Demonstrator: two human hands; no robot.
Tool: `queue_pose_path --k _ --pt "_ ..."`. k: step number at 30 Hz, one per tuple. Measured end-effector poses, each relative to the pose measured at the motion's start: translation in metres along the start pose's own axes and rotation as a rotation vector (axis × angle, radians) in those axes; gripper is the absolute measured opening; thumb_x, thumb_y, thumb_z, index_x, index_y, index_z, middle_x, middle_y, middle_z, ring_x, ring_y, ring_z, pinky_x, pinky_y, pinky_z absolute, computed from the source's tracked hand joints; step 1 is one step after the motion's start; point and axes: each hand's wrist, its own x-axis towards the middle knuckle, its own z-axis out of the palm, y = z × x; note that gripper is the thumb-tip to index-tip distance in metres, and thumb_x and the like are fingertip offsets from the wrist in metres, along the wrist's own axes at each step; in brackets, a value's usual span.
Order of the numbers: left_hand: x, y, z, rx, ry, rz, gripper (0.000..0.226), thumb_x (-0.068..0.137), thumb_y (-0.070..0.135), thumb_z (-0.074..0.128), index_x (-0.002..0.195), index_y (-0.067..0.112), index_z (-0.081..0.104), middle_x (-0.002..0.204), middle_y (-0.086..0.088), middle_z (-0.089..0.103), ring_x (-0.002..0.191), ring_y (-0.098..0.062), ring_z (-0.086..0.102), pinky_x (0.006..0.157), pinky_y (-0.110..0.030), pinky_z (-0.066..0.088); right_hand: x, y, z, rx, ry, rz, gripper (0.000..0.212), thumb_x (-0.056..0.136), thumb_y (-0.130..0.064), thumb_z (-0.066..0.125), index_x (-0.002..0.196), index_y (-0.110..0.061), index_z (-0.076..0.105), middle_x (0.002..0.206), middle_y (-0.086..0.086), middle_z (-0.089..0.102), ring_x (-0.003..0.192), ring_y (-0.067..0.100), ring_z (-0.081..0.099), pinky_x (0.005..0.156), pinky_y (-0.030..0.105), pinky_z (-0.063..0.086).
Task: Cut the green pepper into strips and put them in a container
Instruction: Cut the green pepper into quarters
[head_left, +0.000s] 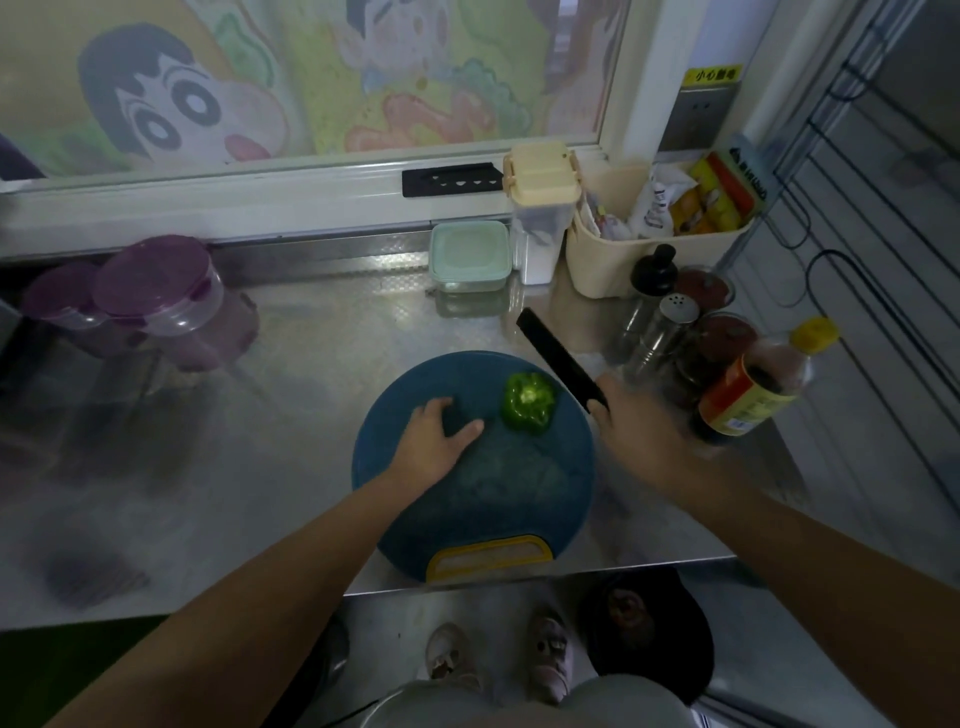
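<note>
Right hand grips knife; left hand flat on board beside pepper; bottles near

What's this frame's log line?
stage: pre-cut | pepper: on cutting board, no strips | left grip: rests on cutting board | right grip: holds knife right of pepper

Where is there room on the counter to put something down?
The widest bare counter lies between the jars and the board, left of the left hand. A smaller patch sits between the board and the box behind it. The right side is crowded: bottles, a basket, and the right hand holding the knife.
</note>
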Motion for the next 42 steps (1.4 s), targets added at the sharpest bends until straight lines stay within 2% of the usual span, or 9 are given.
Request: queue_pose_path --k 3,10,15,19,24,28,32,39,42 --pt "0.007 0.025 0.005 -0.261 -0.052 0.001 0.062 0.086 0.04 0.062 0.139 0.018 0.038 0.138 -0.007 0.046 0.124 -0.019 0.046 0.104 -0.037 0.041 -0.011 -0.016 0.003 0.124 0.004 0.052 0.022 0.101 -0.026 0.033 0.112 -0.011 0.043 0.08 0.002 0.052 0.072 0.018 0.051 0.061 0.029 0.035" --pt "0.02 0.054 0.014 -0.429 -0.162 -0.058 0.057 0.086 0.034 0.064 0.135 0.014 0.041 0.13 -0.007 0.051 0.115 -0.022 0.054 0.087 -0.036 0.053 -0.029 -0.027 0.021 0.108 -0.018 0.093 0.025 0.101 -0.028 0.03 0.12 -0.015 0.039 0.078 0.002 0.054 0.07 0.022 0.055 0.058 0.03 0.037" --pt "0.025 0.052 0.019 -0.295 -0.245 0.029 0.06 0.081 0.033 0.072 0.132 0.019 0.045 0.126 -0.001 0.055 0.111 -0.016 0.054 0.099 -0.04 0.047 -0.035 -0.026 0.024 0.072 -0.033 0.078 0.027 0.101 -0.029 0.03 0.123 -0.014 0.038 0.088 0.013 0.064 0.08 0.031 0.062 0.062 0.035 0.044" --pt "0.023 0.053 0.019 -0.339 -0.233 0.024 0.052 0.084 0.026 0.069 0.13 0.016 0.047 0.121 -0.002 0.055 0.11 -0.019 0.056 0.089 -0.035 0.054 -0.037 -0.022 0.029 0.079 -0.036 0.056 0.026 0.101 -0.028 0.032 0.121 -0.013 0.04 0.085 0.013 0.064 0.076 0.031 0.061 0.056 0.03 0.035" --pt "0.021 0.05 0.024 -0.372 -0.15 -0.027 0.044 0.084 0.02 0.069 0.122 0.009 0.052 0.116 -0.007 0.06 0.103 -0.019 0.061 0.083 -0.032 0.056 -0.041 -0.022 0.039 0.065 -0.024 0.014 0.026 0.101 -0.028 0.033 0.12 -0.013 0.042 0.082 0.012 0.064 0.071 0.029 0.061 0.058 0.035 0.043" --pt "0.02 0.048 0.027 -0.269 -0.038 -0.026 0.026 0.081 0.022 0.072 0.101 0.01 0.061 0.1 -0.005 0.066 0.092 -0.018 0.064 0.087 -0.037 0.054 -0.044 -0.021 0.044 0.033 -0.023 -0.009 0.026 0.101 -0.029 0.031 0.119 -0.013 0.042 0.08 0.01 0.063 0.07 0.029 0.06 0.055 0.033 0.037" --pt "0.011 0.052 0.024 -0.198 0.074 0.025 0.014 0.078 0.016 0.073 0.082 0.011 0.06 0.083 -0.007 0.068 0.075 -0.017 0.064 0.076 -0.035 0.056 -0.048 -0.027 0.046 0.028 -0.038 -0.005 0.026 0.101 -0.029 0.031 0.117 -0.012 0.042 0.073 0.003 0.053 0.058 0.021 0.048 0.045 0.029 0.025" --pt "-0.005 0.043 0.015 -0.146 0.184 0.022 0.019 0.079 0.018 0.072 0.089 0.007 0.06 0.083 -0.01 0.066 0.075 -0.023 0.065 0.065 -0.032 0.053 -0.052 -0.044 0.054 0.0 -0.036 -0.018 0.031 0.102 -0.032 0.03 0.121 -0.011 0.041 0.091 0.007 0.064 0.076 0.025 0.06 0.057 0.028 0.029" --pt "-0.003 0.045 0.014 -0.069 0.095 0.007 0.026 0.083 0.023 0.068 0.095 0.003 0.056 0.082 -0.009 0.062 0.077 -0.023 0.062 0.057 -0.026 0.047 -0.054 -0.048 0.054 -0.034 -0.037 -0.006 0.032 0.102 -0.032 0.028 0.12 -0.008 0.041 0.093 0.009 0.064 0.078 0.026 0.06 0.055 0.028 0.028"
